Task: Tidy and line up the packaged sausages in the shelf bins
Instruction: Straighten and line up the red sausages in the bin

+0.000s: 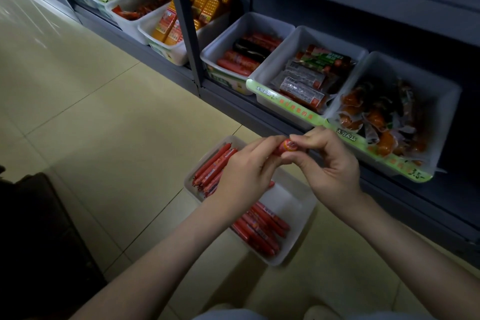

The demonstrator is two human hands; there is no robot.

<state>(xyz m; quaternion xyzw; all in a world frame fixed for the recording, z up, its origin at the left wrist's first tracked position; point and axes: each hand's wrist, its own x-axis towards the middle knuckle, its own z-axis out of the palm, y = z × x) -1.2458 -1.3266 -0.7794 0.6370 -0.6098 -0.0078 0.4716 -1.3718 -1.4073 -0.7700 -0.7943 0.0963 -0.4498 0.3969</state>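
Just above the white tray point(292, 197) on the floor, the left hand point(244, 171) and the right hand point(331, 163) are meeting round a single red sausage point(287, 147); the left hand's fingers are curling over its body and hiding most of it, while the right hand is pinching the rounded end between thumb and fingertips — only that end, with a yellow mark on it, is showing. Below the hands the tray is holding two lots of red sausages: a far bundle point(211, 167) lying side by side along the left wall, and a near bundle point(259, 228) pointing a different way; a bare patch of tray bottom is showing between them. Beyond, on the lowest shelf, three white bins are standing in a row; the left bin point(220, 45) is carrying red and black sausages, the middle bin point(276, 60) flat clear packets, the right bin point(446, 101) a loose heap of orange packs — green label strips point(288, 105) are running along the fronts of the last two. Pale floor tiles point(104, 112) are stretching away to the left.
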